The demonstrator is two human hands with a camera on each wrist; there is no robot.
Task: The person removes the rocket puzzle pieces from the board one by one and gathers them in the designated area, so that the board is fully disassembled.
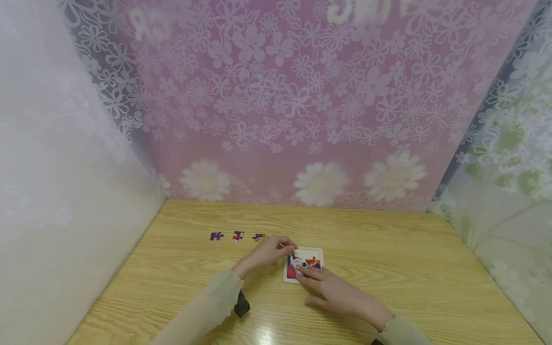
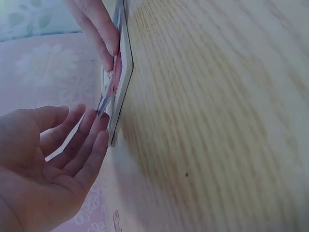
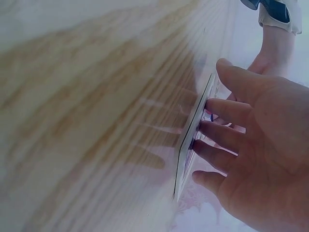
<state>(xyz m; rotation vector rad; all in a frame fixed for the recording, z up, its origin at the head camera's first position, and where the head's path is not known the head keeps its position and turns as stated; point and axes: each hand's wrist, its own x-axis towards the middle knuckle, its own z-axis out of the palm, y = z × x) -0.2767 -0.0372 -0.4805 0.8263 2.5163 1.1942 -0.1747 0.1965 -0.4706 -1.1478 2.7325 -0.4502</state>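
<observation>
In the head view, a puzzle tray (image 1: 308, 253) lies on a wooden table (image 1: 388, 258) between the left hand (image 1: 269, 249) and right hand (image 1: 334, 290); it appears partly filled, white base showing along its top, with three loose pieces (image 1: 237, 235) off to the left, seemingly left to place. The left wrist view shows a tilted piece (image 2: 103, 103), apparently unseated, by the left hand's loosely bent fingers, thumb apart. In the right wrist view, the right hand's fingers spread, tips on the tray.
</observation>
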